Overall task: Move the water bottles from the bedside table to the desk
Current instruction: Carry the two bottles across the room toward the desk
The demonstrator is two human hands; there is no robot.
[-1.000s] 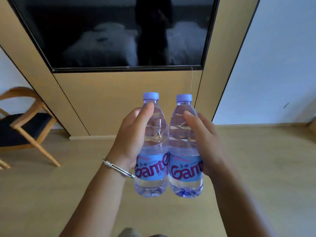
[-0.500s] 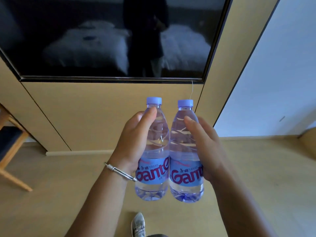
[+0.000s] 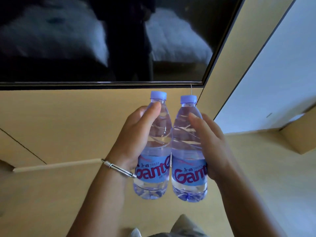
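Two clear water bottles with light-purple caps and blue labels are held upright side by side in front of me, touching at the labels. My left hand point(image 3: 135, 135), with a silver bangle at the wrist, grips the left bottle point(image 3: 156, 151) around its middle. Wrapped around the other side, my right hand point(image 3: 212, 144) holds the right bottle point(image 3: 187, 151). Both bottles hang in the air above the floor. No bedside table or desk is in view.
A large dark wall-mounted screen point(image 3: 102, 40) fills the top, reflecting two white beds and a standing person. Tan wood panelling point(image 3: 77, 120) lies below it, a white wall point(image 3: 277, 82) to the right. A wooden corner point(image 3: 301, 139) juts in at right. My shoe point(image 3: 136, 232) shows at the bottom.
The view has moved closer to the wall and turned right; the wooden chair at left has left the frame. The screen looms larger. Both hands keep the same hold on the bottles.
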